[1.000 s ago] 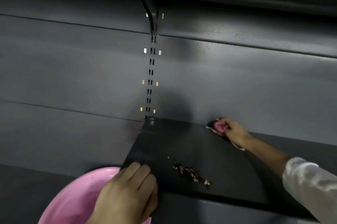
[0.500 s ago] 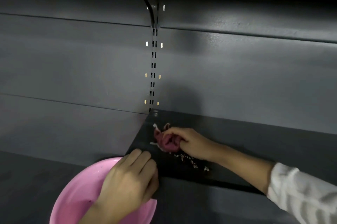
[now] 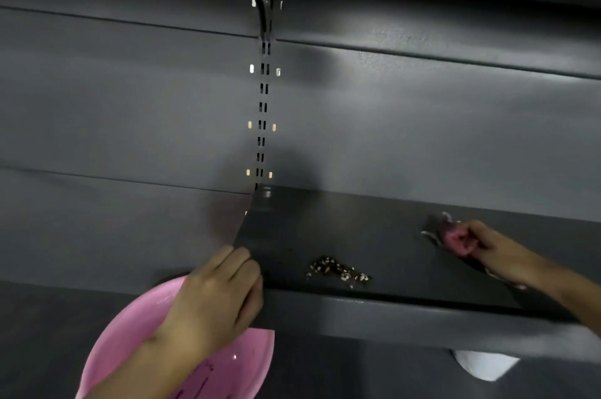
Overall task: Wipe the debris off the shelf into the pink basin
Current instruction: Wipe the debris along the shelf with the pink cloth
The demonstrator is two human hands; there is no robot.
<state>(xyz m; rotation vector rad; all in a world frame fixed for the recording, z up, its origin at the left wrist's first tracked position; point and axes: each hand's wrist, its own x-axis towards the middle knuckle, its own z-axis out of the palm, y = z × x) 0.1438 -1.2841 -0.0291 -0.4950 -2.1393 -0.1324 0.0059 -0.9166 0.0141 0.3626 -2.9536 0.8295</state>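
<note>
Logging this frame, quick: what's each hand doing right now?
Left hand: closed on the basin rim, held against the shelf corner.
Right hand: closed, holding the cloth on the shelf.

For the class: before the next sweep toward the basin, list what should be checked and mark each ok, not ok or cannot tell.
1. Cloth gripped in right hand: ok.
2. Cloth on the far side of the debris from the pink basin: ok.
3. Basin below the shelf corner: ok.
4. Left hand holding the basin: cannot tell; it rests at the shelf corner.
5. Debris gathered in one pile: ok.
</note>
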